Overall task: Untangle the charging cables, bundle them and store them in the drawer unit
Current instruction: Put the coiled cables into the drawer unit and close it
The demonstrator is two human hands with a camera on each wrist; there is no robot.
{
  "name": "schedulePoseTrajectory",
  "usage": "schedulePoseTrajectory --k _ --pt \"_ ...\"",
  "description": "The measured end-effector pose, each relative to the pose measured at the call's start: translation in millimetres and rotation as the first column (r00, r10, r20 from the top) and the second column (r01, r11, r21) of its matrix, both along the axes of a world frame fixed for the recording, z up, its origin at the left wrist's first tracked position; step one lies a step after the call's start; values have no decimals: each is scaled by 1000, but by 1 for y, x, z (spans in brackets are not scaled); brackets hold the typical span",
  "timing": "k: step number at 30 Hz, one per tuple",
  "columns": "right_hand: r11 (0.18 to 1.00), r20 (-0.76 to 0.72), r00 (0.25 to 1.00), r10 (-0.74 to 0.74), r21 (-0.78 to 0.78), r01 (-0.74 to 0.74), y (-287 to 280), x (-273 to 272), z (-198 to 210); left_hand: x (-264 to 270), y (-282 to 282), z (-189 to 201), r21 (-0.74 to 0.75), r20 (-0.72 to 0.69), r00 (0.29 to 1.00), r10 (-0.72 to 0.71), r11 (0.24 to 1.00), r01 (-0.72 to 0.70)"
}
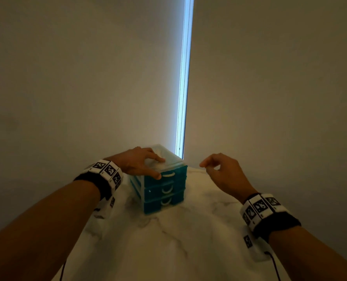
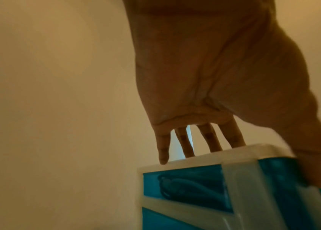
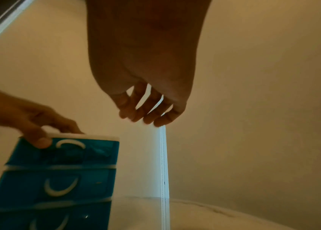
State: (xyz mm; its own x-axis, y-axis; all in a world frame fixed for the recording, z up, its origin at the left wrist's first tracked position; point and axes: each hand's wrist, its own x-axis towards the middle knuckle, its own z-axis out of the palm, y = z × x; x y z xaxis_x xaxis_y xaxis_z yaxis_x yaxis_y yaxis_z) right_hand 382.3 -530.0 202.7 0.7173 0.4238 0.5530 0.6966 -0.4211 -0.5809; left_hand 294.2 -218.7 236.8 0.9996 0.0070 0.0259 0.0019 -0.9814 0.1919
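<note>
Head view downward over both hands; close wrist views sharing the drawer unit [image 1: 164, 186].

Home room: marble-look table [image 1: 168, 240], roller blinds [image 1: 107, 78].

drawer unit [image 1: 164, 191]: my left hand [image 1: 137, 162] covers part of its top and upper left corner; in the right wrist view the bottom drawer runs off the lower edge.
cables: through the tinted top drawer [image 2: 185, 185] I make out a dim coiled shape, possibly a cable, too murky to tell.
left thumb [image 2: 313, 168]: smeared by blur in the left wrist view.
right hand [image 1: 225, 173]: thumb unseen in its wrist view.
bench [image 1: 168, 250]: near edge cut off.
</note>
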Motion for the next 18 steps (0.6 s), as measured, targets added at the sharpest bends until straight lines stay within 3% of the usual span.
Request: schedulePoseTrajectory --k 3,6,9,12,13,14,17,18 --pt "970 -73 988 133 -195 -145 6 -6 -10 5 3 6 -16 16 999 -45 999 45" --pt "876 -242 951 193 -395 -278 19 -19 -23 8 9 5 -3 -12 997 -77 997 77" --pt "679 -412 885 217 -588 -440 39 -32 -36 16 17 0 51 3 997 -79 996 79" --pt "444 -485 855 186 -735 -513 69 -32 -39 25 20 -9 120 21 998 -60 991 57" --pt "409 -490 854 174 -753 -515 82 -28 -38 28 22 -12 139 28 998 -48 989 43" --pt "423 -478 864 160 -757 -497 95 -21 -37 30 24 -14 137 45 999 -30 990 23" --pt "683 -431 899 74 -636 -361 128 8 -31 32 24 -18 108 176 983 48 992 -68" --pt "703 -410 910 60 -630 -331 134 13 -31 30 22 -20 104 229 972 51 992 -77"
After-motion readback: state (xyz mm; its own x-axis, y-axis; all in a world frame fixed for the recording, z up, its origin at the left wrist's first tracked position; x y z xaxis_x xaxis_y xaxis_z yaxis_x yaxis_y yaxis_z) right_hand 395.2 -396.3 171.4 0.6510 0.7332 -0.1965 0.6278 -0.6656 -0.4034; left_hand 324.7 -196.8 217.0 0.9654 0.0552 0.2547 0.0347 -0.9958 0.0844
